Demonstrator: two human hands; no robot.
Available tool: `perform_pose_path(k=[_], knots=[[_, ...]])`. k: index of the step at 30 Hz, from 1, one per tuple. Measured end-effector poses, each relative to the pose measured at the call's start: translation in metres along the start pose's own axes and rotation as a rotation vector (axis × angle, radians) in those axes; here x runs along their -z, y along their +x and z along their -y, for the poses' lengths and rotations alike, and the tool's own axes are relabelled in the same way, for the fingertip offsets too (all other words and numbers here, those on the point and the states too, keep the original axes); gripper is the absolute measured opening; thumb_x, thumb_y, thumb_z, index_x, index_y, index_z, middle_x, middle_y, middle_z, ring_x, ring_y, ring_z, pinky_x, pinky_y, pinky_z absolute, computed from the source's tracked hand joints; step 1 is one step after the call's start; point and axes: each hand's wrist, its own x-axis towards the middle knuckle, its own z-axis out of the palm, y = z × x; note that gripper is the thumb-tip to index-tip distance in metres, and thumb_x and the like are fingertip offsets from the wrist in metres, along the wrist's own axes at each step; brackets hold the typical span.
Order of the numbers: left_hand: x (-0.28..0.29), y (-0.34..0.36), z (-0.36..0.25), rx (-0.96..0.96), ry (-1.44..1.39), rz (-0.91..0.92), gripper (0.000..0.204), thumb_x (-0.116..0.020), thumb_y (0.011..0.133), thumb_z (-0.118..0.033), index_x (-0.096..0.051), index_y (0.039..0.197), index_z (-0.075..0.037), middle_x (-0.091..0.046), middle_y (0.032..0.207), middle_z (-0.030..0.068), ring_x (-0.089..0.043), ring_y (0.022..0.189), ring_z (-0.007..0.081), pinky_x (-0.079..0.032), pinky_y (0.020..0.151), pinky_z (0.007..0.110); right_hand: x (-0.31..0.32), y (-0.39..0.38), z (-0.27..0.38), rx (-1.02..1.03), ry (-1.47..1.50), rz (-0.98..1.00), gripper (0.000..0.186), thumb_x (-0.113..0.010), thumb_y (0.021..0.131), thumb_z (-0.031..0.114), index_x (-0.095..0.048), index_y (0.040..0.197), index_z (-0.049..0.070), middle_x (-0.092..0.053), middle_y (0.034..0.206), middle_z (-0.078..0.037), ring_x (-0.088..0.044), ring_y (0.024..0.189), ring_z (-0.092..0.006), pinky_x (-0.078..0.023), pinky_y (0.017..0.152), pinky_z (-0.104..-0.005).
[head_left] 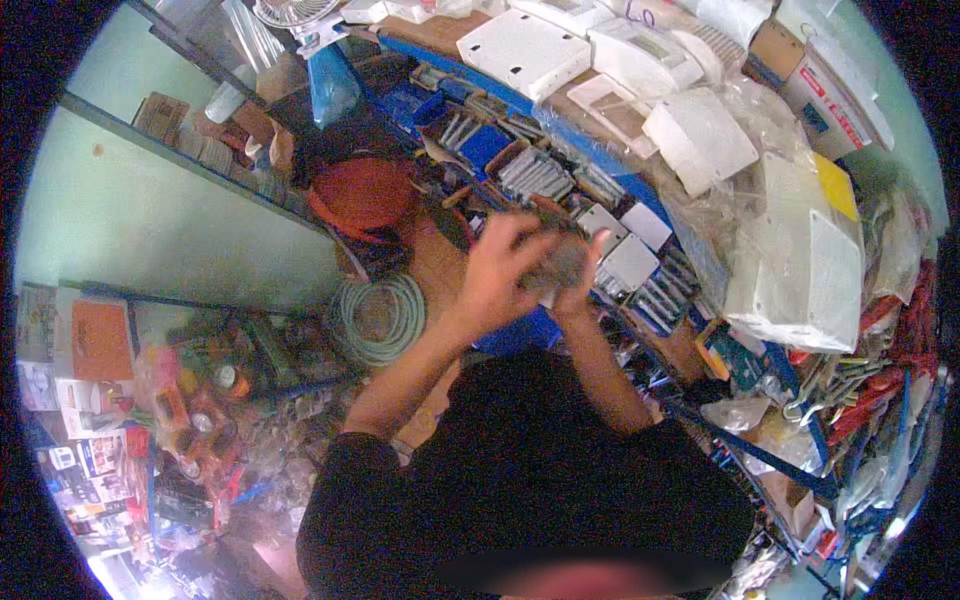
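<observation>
Both my hands are raised in front of my chest, close together. Between them is a small grey object (562,262), blurred, its kind too indistinct to name. My left hand (498,272) has its fingers bent over the near side and top of this object. From the other side, my right hand (577,296) is wrapped round it, thumb pointing up. Just beyond the hands are rows of metal anchor bolts (535,175) in bins and some square white boxes (630,262). A blue bin (520,332) shows partly below my wrists.
White plastic housings (525,52) crowd the upper shelf, some wrapped in clear film. At left stand a red-orange tub (365,195) and a coil of pale green hose (378,318). A small fan (292,10) is at the top. Packed shelves (820,440) line the right.
</observation>
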Motion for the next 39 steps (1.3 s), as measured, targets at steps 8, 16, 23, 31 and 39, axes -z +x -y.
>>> perform_pose_path(k=[8, 16, 23, 31, 39], knots=[[-0.007, 0.013, 0.031, 0.059, -0.025, -0.099, 0.053, -0.08, 0.068, -0.01, -0.066, 0.119, -0.005, -0.059, 0.121, 0.0179, -0.059, 0.111, 0.039, -0.05, 0.095, 0.045, 0.016, 0.003, 0.01, -0.129, -0.081, -0.178, 0.091, -0.025, 0.095, 0.079, -0.053, 0.138, 0.004, -0.065, 0.123, -0.013, -0.064, 0.109, -0.026, -0.052, 0.096, -0.0405], [-0.016, 0.017, 0.017, 0.059, -0.132, -0.119, 0.052, -0.064, 0.073, 0.006, -0.061, 0.125, -0.002, -0.056, 0.139, 0.0231, -0.054, 0.129, 0.0399, -0.043, 0.109, 0.043, 0.007, 0.021, 0.009, -0.106, -0.125, -0.323, 0.065, -0.039, 0.102, 0.063, -0.061, 0.126, 0.006, -0.069, 0.103, -0.008, -0.068, 0.088, -0.0209, -0.057, 0.077, -0.0358], [-0.04, -0.051, 0.01, 0.448, -0.312, 0.185, 0.057, -0.069, 0.076, 0.002, -0.056, 0.131, -0.002, -0.059, 0.133, 0.0239, -0.057, 0.125, 0.0407, -0.047, 0.105, 0.044, 0.028, 0.017, 0.013, 0.082, -0.245, -0.343, 0.055, -0.039, 0.107, 0.049, -0.065, 0.111, 0.001, -0.07, 0.114, -0.017, -0.07, 0.093, -0.0278, -0.058, 0.083, -0.0396], [-0.051, -0.014, 0.002, 0.343, -0.238, -0.136, 0.054, -0.07, 0.078, 0.0, -0.057, 0.13, -0.002, -0.063, 0.125, 0.0243, -0.061, 0.119, 0.0414, -0.049, 0.101, 0.043, 0.03, 0.03, -0.014, 0.109, -0.42, -0.254, 0.051, -0.044, 0.107, 0.043, -0.07, 0.114, -0.001, -0.072, 0.103, -0.008, -0.066, 0.092, -0.0163, -0.052, 0.084, -0.0291], [-0.012, -0.015, 0.007, 0.26, -0.164, 0.263, 0.056, -0.076, 0.074, -0.005, -0.06, 0.128, -0.004, -0.066, 0.122, 0.021, -0.066, 0.112, 0.0362, -0.052, 0.097, 0.042, 0.014, 0.024, 0.015, -0.107, -0.032, -0.364, 0.051, -0.047, 0.105, 0.043, -0.061, 0.125, -0.002, -0.069, 0.113, -0.013, -0.067, 0.103, -0.026, -0.056, 0.088, -0.0399]])
